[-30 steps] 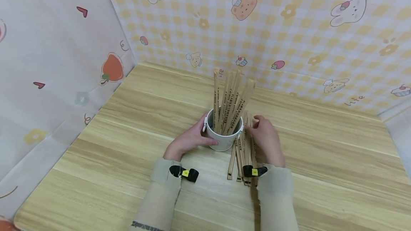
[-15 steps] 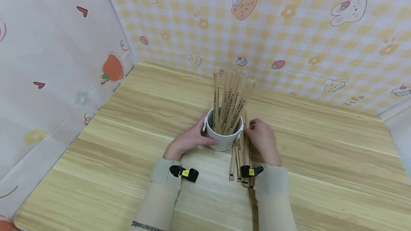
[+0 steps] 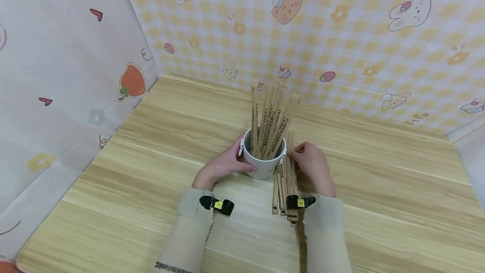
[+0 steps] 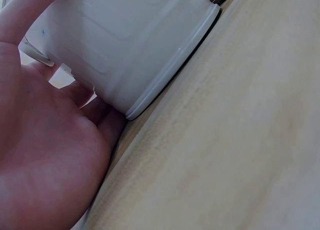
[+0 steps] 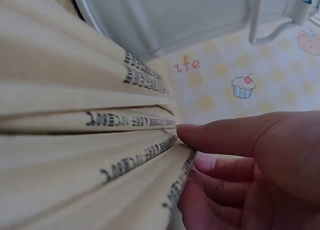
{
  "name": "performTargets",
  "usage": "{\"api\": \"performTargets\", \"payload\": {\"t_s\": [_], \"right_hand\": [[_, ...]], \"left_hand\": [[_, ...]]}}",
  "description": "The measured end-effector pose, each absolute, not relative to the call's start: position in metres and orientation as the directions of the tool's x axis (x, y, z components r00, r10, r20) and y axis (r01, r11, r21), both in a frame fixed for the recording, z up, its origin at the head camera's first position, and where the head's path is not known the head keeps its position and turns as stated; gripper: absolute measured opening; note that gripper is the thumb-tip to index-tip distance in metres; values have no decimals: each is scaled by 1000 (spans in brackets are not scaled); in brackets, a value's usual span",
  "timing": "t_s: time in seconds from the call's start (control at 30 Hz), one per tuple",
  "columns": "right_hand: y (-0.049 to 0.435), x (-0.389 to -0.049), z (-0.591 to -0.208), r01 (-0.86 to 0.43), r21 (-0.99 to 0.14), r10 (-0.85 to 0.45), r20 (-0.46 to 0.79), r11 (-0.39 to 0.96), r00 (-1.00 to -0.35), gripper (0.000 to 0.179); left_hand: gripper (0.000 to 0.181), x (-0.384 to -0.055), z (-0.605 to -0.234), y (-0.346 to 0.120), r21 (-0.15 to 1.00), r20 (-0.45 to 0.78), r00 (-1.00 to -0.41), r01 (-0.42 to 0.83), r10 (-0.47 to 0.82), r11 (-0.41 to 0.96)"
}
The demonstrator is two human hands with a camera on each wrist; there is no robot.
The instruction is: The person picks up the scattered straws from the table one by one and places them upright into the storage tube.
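Observation:
A small white bucket (image 3: pixel 261 169) stands upright on the table, with several paper-wrapped straws (image 3: pixel 274 121) leaning inside it. My left hand (image 3: pixel 225 163) holds the bucket from its left side, thumb across the front; in the left wrist view its fingers reach behind the white wall (image 4: pixel 120 45). Right of the bucket lies a bundle of more wrapped straws (image 3: pixel 291 184), roughly lengthwise. My right hand (image 3: pixel 312 165) pinches at this bundle near the bucket's right handle. In the right wrist view, the thumb and fingers (image 5: pixel 220 135) meet at the edge of the printed straw wrappers (image 5: pixel 140 165).
The wood-grain table (image 3: pixel 151 138) extends to both sides of the hands. Behind it stands a yellow checked backdrop (image 3: pixel 322 45) with cartoon prints, and a white printed sheet (image 3: pixel 75 54) borders the left. Each sleeve carries a black wrist camera (image 3: pixel 226 207).
My right hand has moved in towards the bundle and shifted its straws; they lie more parallel, one sticking out further towards me. The left hand and the bucket stay put.

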State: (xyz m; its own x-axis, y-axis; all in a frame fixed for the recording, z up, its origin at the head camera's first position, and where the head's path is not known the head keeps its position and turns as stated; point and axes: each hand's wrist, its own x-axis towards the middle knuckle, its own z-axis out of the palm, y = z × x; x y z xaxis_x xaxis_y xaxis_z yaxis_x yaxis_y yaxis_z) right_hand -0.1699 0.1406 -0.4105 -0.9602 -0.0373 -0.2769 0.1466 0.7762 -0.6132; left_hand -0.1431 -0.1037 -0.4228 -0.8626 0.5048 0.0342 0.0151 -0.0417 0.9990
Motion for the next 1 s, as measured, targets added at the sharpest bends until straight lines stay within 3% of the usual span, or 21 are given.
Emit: {"api": "performTargets", "payload": {"t_s": [0.23, 0.33, 0.83, 1.0], "right_hand": [[144, -168, -405, 143, -636, -45, -270, 758, -962, 29], [145, -168, -401, 111, -626, -48, -232, 771, -972, 27], [146, -158, -355, 32, -707, 33, -12, 706, -999, 30], [144, -153, -341, -18, -752, 106, 117, 659, -987, 35]], "left_hand": [[101, -151, -445, -104, 998, 59, -864, 40, 499, -48], [101, -148, -435, -104, 998, 48, -864, 28, 501, -48], [100, -143, -421, -103, 999, 38, -860, 14, 508, -52], [101, -142, -419, -103, 999, 19, -864, -6, 504, -46]]}}
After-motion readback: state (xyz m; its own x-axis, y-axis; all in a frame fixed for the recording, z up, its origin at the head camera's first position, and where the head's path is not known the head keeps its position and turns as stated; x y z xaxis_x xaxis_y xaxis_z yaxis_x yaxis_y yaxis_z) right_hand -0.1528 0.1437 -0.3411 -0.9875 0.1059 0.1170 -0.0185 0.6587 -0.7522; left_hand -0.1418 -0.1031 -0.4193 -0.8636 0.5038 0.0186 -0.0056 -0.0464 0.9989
